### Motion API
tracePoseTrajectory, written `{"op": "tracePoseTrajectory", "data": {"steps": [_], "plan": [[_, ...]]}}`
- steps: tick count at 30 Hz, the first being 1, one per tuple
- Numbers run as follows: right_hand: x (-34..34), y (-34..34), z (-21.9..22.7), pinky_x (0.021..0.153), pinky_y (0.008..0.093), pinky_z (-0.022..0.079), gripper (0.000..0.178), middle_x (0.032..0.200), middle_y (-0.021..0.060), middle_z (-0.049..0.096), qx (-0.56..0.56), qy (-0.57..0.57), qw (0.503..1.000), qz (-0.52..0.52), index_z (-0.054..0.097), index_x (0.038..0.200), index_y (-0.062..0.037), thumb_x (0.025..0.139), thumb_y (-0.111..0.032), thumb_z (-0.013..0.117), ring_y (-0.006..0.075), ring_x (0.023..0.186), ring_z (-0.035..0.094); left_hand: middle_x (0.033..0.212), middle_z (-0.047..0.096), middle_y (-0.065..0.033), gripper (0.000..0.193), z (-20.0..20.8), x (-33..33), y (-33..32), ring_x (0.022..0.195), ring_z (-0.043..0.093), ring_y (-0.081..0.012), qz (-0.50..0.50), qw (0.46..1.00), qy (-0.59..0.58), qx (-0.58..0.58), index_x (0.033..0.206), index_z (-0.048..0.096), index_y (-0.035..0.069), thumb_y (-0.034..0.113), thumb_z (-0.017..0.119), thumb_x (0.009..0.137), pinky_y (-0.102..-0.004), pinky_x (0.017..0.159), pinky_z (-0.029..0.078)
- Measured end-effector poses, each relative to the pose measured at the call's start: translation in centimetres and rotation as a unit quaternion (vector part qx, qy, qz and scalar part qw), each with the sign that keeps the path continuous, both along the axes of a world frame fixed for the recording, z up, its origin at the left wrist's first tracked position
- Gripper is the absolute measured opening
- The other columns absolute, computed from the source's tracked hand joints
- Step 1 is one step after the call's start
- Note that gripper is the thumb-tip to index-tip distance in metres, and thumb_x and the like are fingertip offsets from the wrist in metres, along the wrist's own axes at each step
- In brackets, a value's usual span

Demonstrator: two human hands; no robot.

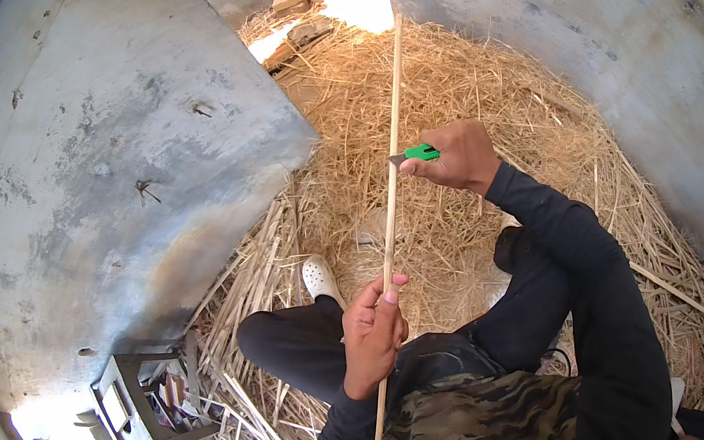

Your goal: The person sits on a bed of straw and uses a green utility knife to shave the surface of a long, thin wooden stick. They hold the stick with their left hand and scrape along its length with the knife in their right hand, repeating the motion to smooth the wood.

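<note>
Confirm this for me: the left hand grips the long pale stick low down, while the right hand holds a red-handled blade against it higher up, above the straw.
Not quite. The head view shows the blade's handle in the right hand is green, not red. The rest stands: the left hand grips the long pale stick low down, above the straw.

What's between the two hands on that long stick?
In the head view, only a bare stretch of the long thin pale wooden stick runs between the left hand and the right hand, above straw.
</note>
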State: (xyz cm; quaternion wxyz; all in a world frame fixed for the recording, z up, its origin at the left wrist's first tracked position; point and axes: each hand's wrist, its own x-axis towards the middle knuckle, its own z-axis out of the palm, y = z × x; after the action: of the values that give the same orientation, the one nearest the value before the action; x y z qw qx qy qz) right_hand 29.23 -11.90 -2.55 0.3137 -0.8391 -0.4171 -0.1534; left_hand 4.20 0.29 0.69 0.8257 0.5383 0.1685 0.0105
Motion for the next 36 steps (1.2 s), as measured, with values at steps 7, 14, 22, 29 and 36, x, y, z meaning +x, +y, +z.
{"op": "tracePoseTrajectory", "data": {"steps": [7,14,22,29,36], "plan": [[-2.8,0.9,0.5,0.035,0.0324,0.032,0.070,0.041,0.0014,0.043,0.020,-0.108,0.988,0.112,0.049,0.048,-0.0129,0.076,-0.077,0.051,0.0145,0.034,0.043,0.050,0.040,0.0056,0.028,0.0,-0.9,0.3,0.040,0.032,-0.0022,0.008,1.000,0.004,-0.015,0.117,0.053,-0.002,0.020,0.047,0.101,-0.0192,0.042,0.027],[2.2,0.5,-0.3,0.034,0.0312,0.031,0.070,0.040,-0.0010,0.041,-0.006,-0.026,1.000,-0.001,0.061,0.054,-0.0133,0.079,-0.077,0.048,0.0146,0.032,0.039,0.049,0.039,0.0052,0.027,0.1,-1.6,0.0,0.040,0.031,-0.0026,-0.006,0.999,0.001,-0.042,0.114,0.054,-0.001,0.021,0.047,0.101,-0.0196,0.042,0.028],[5.1,-0.6,0.0,0.034,0.0324,0.029,0.071,0.040,-0.0004,0.039,0.025,-0.006,0.998,-0.059,0.052,0.048,-0.0147,0.082,-0.077,0.043,0.0145,0.033,0.037,0.049,0.038,0.0053,0.027,0.2,-3.2,-0.6,0.040,0.032,-0.0029,-0.047,0.999,0.013,-0.024,0.114,0.054,-0.002,0.021,0.046,0.101,-0.0194,0.043,0.029],[-1.7,1.3,0.3,0.033,0.0280,0.025,0.071,0.039,-0.0050,0.036,0.075,-0.080,0.991,0.076,0.052,0.049,-0.0170,0.082,-0.079,0.039,0.0096,0.032,0.032,0.050,0.039,0.0053,0.028,0.2,-3.1,0.0,0.041,0.032,-0.0025,-0.005,0.999,-0.004,-0.047,0.113,0.055,-0.002,0.021,0.046,0.101,-0.0198,0.044,0.030],[9.5,-3.1,0.1,0.035,0.0302,0.026,0.072,0.041,-0.0039,0.035,0.056,-0.031,0.985,-0.163,0.067,0.063,-0.0145,0.085,-0.076,0.038,0.0113,0.035,0.032,0.051,0.039,0.0058,0.028,0.5,-6.0,-1.4,0.041,0.033,-0.0020,-0.078,0.996,0.041,-0.020,0.113,0.054,-0.003,0.022,0.046,0.101,-0.0191,0.044,0.027]]}}
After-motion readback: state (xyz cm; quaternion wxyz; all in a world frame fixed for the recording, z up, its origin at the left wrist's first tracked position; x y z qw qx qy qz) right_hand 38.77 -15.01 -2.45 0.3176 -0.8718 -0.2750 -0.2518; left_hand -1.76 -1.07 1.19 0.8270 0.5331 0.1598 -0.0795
